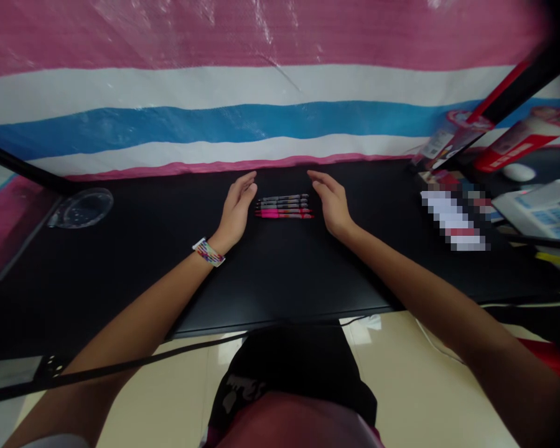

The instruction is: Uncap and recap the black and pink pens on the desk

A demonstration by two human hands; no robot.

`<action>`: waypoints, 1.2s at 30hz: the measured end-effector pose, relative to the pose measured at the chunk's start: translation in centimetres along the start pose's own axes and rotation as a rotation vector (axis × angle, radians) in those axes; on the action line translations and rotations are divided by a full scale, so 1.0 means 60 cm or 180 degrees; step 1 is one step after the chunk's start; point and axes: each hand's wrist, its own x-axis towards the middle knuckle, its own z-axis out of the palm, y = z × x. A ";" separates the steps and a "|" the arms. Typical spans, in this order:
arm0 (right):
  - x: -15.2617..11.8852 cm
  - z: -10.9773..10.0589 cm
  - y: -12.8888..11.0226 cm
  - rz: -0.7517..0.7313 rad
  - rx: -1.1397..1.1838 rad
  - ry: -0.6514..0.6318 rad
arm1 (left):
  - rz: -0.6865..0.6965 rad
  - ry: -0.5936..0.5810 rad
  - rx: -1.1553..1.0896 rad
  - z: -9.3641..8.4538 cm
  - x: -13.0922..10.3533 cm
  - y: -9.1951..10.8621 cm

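Several pens [284,206] lie side by side in a row on the black table [270,274], some grey and dark, the nearest with pink and red parts. My left hand [236,208] rests on its edge just left of the pens, fingers extended and nothing held. To the right of the pens stands my right hand [331,202], palm turned inward, fingers stretched out, also holding nothing. A gap shows between each hand and the pens. A colourful patterned band [209,252] is around my left wrist.
A clear plastic lid [84,208] lies at the left. At the right are a clear cup [455,137], a red and white cup [522,143], a white mouse [519,172] and blurred items. A striped sheet [261,118] hangs behind the table.
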 end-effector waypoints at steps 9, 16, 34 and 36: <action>-0.029 0.034 0.007 0.0157 0.0577 -0.0067 | -0.0234 -0.0257 -0.0629 0.041 -0.024 0.024; -0.041 0.024 0.002 0.0149 0.0430 -0.0240 | -0.0422 -0.0114 -0.1280 0.043 -0.048 0.056; -0.058 -0.001 -0.058 -0.2564 -0.1762 -0.1911 | -0.0183 0.0146 0.0040 -0.003 -0.021 0.036; -0.055 -0.004 -0.059 -0.2663 -0.1900 -0.2122 | -0.0080 0.0064 0.0134 0.000 -0.024 0.047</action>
